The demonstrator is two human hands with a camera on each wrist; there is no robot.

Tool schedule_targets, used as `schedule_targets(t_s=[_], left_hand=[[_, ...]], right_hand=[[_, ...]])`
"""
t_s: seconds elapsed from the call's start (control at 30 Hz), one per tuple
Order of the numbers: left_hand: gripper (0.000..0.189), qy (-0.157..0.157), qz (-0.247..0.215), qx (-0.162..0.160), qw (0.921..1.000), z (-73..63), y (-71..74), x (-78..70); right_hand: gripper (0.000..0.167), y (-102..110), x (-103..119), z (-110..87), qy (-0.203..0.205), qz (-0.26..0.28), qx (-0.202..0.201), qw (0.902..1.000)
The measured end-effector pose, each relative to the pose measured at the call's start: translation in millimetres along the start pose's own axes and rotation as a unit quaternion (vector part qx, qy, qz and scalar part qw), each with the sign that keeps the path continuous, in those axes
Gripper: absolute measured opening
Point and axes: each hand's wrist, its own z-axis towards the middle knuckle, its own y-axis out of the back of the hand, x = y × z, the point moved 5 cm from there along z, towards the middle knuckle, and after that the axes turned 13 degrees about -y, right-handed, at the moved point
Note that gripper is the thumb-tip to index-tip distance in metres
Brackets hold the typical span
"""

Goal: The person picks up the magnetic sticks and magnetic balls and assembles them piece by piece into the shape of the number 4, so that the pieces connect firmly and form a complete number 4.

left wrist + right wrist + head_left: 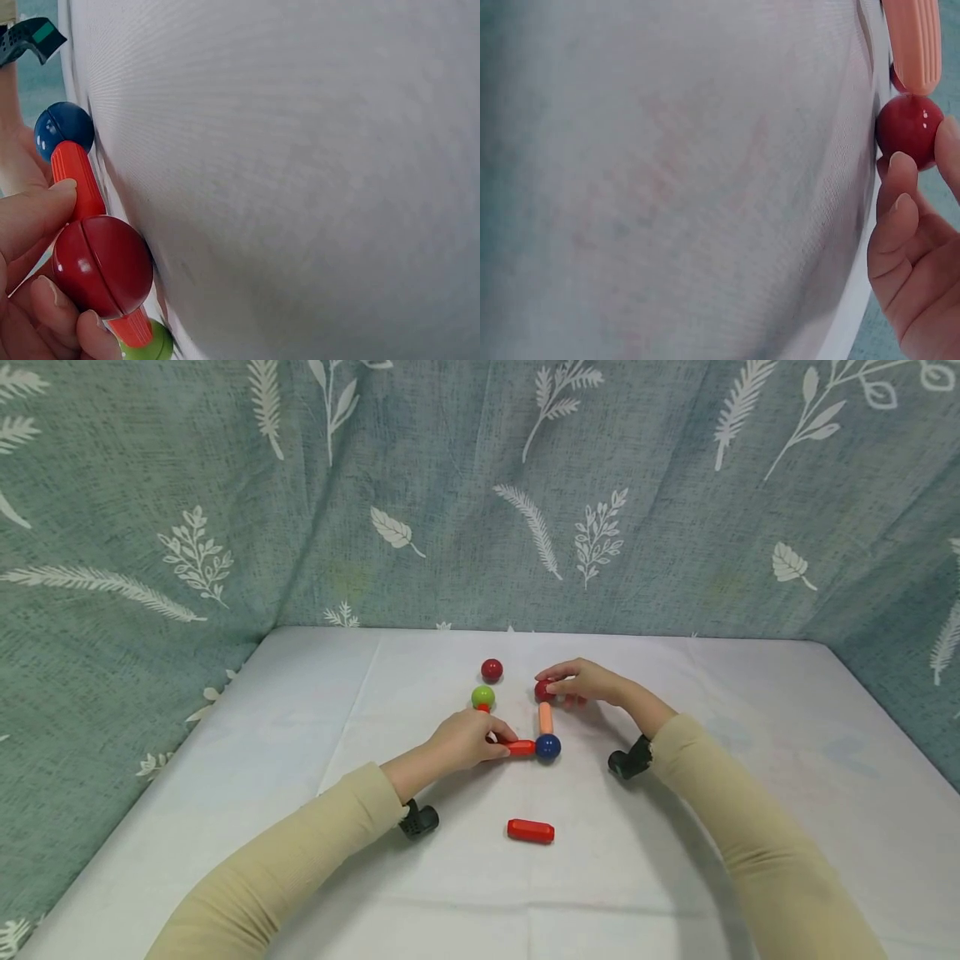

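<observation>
Between thumb and fingers my left hand (467,739) pinches a red rod (522,748), which joins a blue ball (548,747) on its right. In the left wrist view a dark red ball (103,267) sits at the rod's near end, against the curled fingers. From that ball a second short red rod (133,327) runs to a light green ball (483,697). An orange rod (545,719) extends from the blue ball toward the back. At its far end my right hand (592,682) grips another red ball (910,130) with thumb and fingertips, touching or nearly touching the rod.
A loose red ball (492,670) lies behind the green one. Nearer the front, a separate red rod (531,831) rests on the white tablecloth (420,902). Black wrist cameras hang under both forearms. A patterned green curtain (465,493) stands behind the table.
</observation>
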Motion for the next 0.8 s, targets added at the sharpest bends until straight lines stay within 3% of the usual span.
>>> schedule_targets(t_s=[0.8], left_hand=[[0.018,0.002,0.007,-0.003,1.0000,0.2,1.4,-2.4]], right_hand=[[0.039,-2.3,-2.9,-6.7,0.012,0.002,0.032,0.9994]])
